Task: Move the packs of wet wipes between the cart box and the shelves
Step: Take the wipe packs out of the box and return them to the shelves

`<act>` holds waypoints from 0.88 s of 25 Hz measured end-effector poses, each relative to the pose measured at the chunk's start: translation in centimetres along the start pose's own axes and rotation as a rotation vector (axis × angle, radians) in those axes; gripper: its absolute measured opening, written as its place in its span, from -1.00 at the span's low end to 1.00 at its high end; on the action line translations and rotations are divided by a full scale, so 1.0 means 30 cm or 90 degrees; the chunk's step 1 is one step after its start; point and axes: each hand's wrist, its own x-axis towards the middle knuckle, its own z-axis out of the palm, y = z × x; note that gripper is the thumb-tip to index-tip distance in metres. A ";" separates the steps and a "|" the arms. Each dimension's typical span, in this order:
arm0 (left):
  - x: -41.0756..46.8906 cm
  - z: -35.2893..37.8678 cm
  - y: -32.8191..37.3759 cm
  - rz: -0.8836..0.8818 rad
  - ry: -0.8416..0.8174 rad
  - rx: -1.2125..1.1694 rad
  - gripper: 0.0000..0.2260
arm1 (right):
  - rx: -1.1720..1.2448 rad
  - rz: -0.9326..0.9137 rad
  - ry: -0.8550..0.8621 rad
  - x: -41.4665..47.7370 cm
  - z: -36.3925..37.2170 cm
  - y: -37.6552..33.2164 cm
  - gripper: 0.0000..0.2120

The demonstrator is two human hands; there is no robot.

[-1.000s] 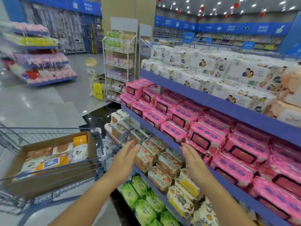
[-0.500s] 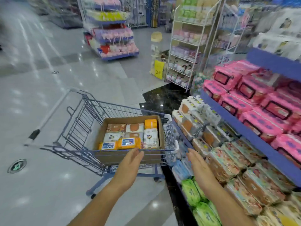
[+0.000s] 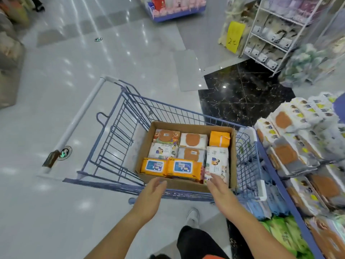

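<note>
A cardboard box sits in a blue wire cart and holds several packs of wet wipes. Two orange packs lie along its near side, and a tall white pack stands at the near right. My left hand hovers open over the cart's near rim, just short of the box. With its fingers spread, my right hand has its fingertips at the bottom of the white pack. Neither hand holds anything. The shelves of wipes run along the right.
A white wire rack with small packs stands at the back right, with a yellow price sign beside it. A low display stand is across the aisle. My shoe is below the cart. The floor is shiny grey tile.
My view has swung left and down from the shelves to the cart. Both hands have moved from the shelf packs to the near edge of the box.
</note>
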 end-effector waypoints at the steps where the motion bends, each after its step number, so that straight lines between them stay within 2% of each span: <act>1: 0.055 -0.002 0.014 -0.015 -0.004 0.011 -0.55 | -0.021 0.005 -0.008 0.055 0.000 -0.010 -0.50; 5: 0.260 -0.011 0.070 -0.080 -0.043 0.042 -0.48 | -0.054 0.053 -0.036 0.251 0.009 -0.023 -0.54; 9: 0.491 -0.045 0.047 -0.153 -0.074 0.087 -0.43 | -0.062 0.108 -0.078 0.404 0.065 0.015 -0.49; 12: 0.672 -0.068 -0.004 -0.193 -0.094 0.149 -0.40 | -0.057 0.173 -0.059 0.512 0.127 0.064 -0.46; 14: 0.776 -0.085 -0.023 -0.210 -0.089 0.196 -0.45 | -0.019 0.214 -0.006 0.583 0.165 0.079 -0.56; 16: 0.868 -0.099 -0.046 -0.233 -0.060 0.210 -0.61 | 0.027 0.250 0.011 0.641 0.192 0.090 -0.66; 17: 0.914 -0.101 -0.060 -0.254 -0.041 0.208 -0.62 | 0.056 0.271 0.019 0.674 0.205 0.106 -0.62; 20: 0.997 -0.071 -0.111 -0.297 0.012 0.236 -0.43 | 0.141 0.345 0.096 0.744 0.232 0.158 -0.22; 21: 1.002 -0.050 -0.126 -0.294 0.018 0.261 -0.38 | 0.168 0.356 0.121 0.759 0.239 0.175 -0.17; 22: 1.001 -0.027 -0.139 -0.293 0.019 0.285 -0.34 | 0.191 0.365 0.145 0.772 0.244 0.177 -0.21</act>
